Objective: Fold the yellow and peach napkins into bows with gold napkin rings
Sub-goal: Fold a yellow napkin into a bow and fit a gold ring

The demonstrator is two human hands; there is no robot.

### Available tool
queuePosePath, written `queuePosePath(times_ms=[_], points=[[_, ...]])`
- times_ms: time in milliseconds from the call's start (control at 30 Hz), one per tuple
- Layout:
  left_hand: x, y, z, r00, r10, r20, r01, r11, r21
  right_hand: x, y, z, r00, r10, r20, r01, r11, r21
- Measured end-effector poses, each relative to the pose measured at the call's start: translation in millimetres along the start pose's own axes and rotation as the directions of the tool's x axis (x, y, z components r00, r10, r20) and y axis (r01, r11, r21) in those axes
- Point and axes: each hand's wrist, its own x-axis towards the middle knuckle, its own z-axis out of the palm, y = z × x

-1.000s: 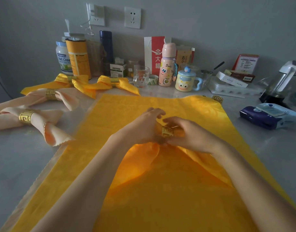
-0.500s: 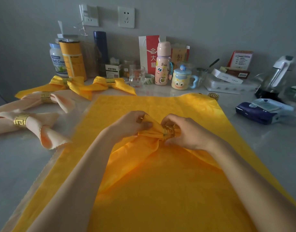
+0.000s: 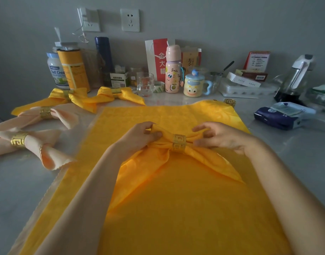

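The yellow napkin point(image 3: 204, 160) lies gathered into a bow at the middle of the surface, on top of a spread yellow napkin point(image 3: 176, 218) that runs from the near edge almost to the clutter at the far edge. A gold ring point(image 3: 178, 143) cinches the bow's waist, and its two tails fan toward the near edge. The left hand point(image 3: 137, 138) pinches the left loop between thumb and fingertips; the right hand point(image 3: 222, 138) curls round the right loop, thumb touching the cloth just beside the ring. A pale scalloped hem point(image 3: 49, 188) shows along the spread napkin's left side. Left of it, grey table point(image 3: 16, 190) shows up to the two peach bows point(image 3: 31, 139) near the left edge, with two finished yellow bows point(image 3: 84, 98) beyond them toward the far left corner. On the right, a strip of tabletop lies between the spread napkin and a dark blue pack point(image 3: 275, 117) — a spare ring point(image 3: 229, 102) sits at the napkin's far right corner. Jars, bottles and a glass point(image 3: 145, 84) line the far edge.
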Motion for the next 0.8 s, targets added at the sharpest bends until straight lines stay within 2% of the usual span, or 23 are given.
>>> queuePosePath(times_ms=[67, 200, 267, 333, 400, 500, 567, 633, 700, 767, 800], points=[[0, -2, 0, 1.000, -0.009, 0.001, 0.009, 0.998, -0.058, 3, 5, 0, 0.999, 0.013, -0.037, -0.009, 0.994, 0.108], [-3, 3, -2, 0.987, -0.156, -0.035, 0.147, 0.972, -0.182, 10, 4, 6, 0.965, -0.039, -0.258, 0.096, 0.972, 0.213], [-6, 9, -6, 0.974, -0.227, 0.002, 0.225, 0.964, -0.143, 8, 0, 7, 0.954, -0.038, -0.298, 0.136, 0.939, 0.315], [-10, 14, -7, 0.975, -0.222, 0.024, 0.224, 0.967, -0.122, 4, -6, 9, 0.947, -0.047, -0.319, 0.189, 0.882, 0.431], [-15, 18, -8, 0.979, -0.200, 0.026, 0.202, 0.974, -0.107, 1, -10, 11, 0.926, -0.070, -0.370, 0.229, 0.885, 0.406], [-22, 33, -26, 0.988, -0.154, -0.006, 0.154, 0.985, 0.083, -5, -20, 9, 0.904, -0.159, -0.396, 0.265, 0.936, 0.229], [-31, 49, -40, 0.995, -0.045, -0.093, 0.068, 0.964, 0.258, -10, -29, 13, 0.921, -0.202, -0.333, 0.283, 0.934, 0.218], [-44, 68, -43, 0.997, 0.073, -0.015, -0.056, 0.873, 0.485, -16, -44, 23, 0.931, -0.251, -0.265, 0.321, 0.907, 0.271], [-58, 81, -38, 0.990, 0.093, 0.109, -0.142, 0.738, 0.660, -20, -59, 34, 0.919, -0.319, -0.232, 0.380, 0.873, 0.304], [-65, 85, -35, 0.982, 0.114, 0.152, -0.189, 0.628, 0.755, -22, -69, 39, 0.887, -0.392, -0.244, 0.445, 0.865, 0.229], [-68, 86, -36, 0.978, 0.121, 0.167, -0.206, 0.604, 0.770, -24, -73, 41, 0.880, -0.413, -0.236, 0.462, 0.861, 0.213]])
